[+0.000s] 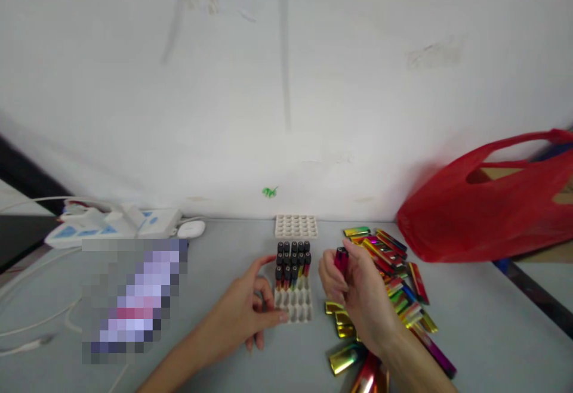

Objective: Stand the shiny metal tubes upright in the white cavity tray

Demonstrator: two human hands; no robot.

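Note:
My right hand (358,285) is closed around a small purple-red metallic piece with a dark top (341,257), possibly a lighter, held upright right of the white slotted tray (293,312). Along the tray's left side, my left hand (244,303) steadies it, thumb on the near left corner and index finger by the far rows. Several black-topped pieces (286,259) of the same kind stand upright in the tray's back rows; the front rows show bare slots. Under and beside my right forearm lies a loose pile of shiny red, gold, green and purple pieces (418,282).
A second white slotted tray (296,226) lies against the wall. At right sits a red plastic bag (465,208). On the left are a white power strip (156,224), a white earbud-like case (191,229), cables and a blurred-out purple object (143,294).

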